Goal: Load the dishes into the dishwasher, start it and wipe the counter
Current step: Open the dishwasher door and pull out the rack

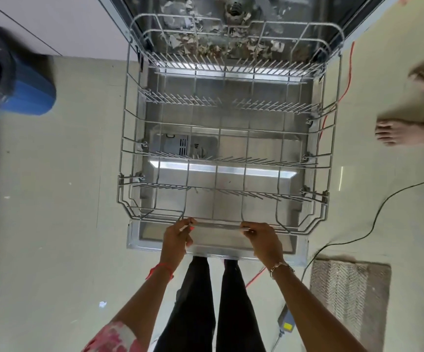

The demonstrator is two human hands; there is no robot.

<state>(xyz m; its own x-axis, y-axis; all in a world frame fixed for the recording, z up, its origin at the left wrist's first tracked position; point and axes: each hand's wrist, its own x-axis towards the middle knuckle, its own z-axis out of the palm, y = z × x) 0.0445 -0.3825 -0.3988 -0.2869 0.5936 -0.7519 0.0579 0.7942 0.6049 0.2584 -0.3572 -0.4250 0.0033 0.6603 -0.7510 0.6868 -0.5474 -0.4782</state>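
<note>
Head view looks straight down on an open dishwasher with its lower rack (225, 138) drawn out over the lowered door (213, 243). The left hand (176, 240) and the right hand (264, 241) both sit at the rack's near rail, each grip pinching the front wire between thumb and fingers, the two hands well apart along that rail.

By my reading the task is at its very start. The rack is empty: no plate, cup or utensil shows between its tines, and no dishes are visible anywhere in this view. Loading, starting the machine and wiping the worktop all seem still to be done; the worktop itself is out of sight.

The rack lies level over the door, its near edge close to the door's outer lip and its far edge at the mouth of the tub (231, 26). Its rows of tines run from the left side to the right, and the rack's slide direction runs from the person toward the tub, which is also its slightly longer axis as seen here. A blue bin (28, 95) stands on the floor to the left.
</note>
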